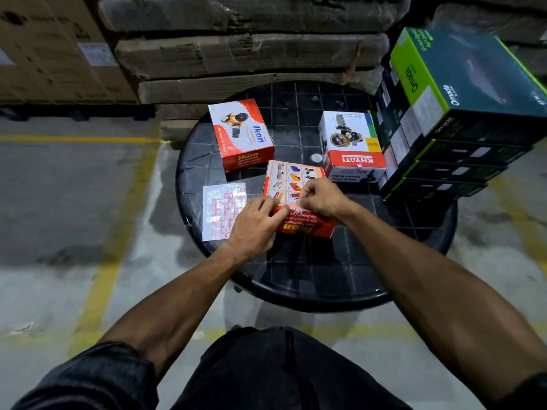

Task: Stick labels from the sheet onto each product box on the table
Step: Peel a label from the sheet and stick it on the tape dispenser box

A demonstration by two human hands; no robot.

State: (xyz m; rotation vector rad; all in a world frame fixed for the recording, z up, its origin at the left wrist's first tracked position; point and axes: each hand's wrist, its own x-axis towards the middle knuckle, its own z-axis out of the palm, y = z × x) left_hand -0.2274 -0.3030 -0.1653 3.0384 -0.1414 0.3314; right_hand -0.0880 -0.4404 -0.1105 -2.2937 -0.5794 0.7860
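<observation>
Near Ikon box (pixel 291 184), at table (pixel 310 279) centre: left hand (pixel 254 223) grips its edge; right hand (pixel 321 196) pinches a label on it. Label sheet (pixel 220 214) at nine o'clock; second Ikon box (pixel 239 134) at eleven, Khyati box (pixel 352 146) at one.

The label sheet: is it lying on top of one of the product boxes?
No, the label sheet lies flat on the black table, left of the nearest box.

The red box (pixel 299 202) under the hands says "Ikon". The red and white box (pixel 241 134) beyond the left hand (pixel 254 220) says "Ikon" too. The white box (pixel 350 146) past the right hand (pixel 321 198) says "KHYATI" and "5632". The dark stacked boxes (pixel 461 93) say "Omada".
</observation>
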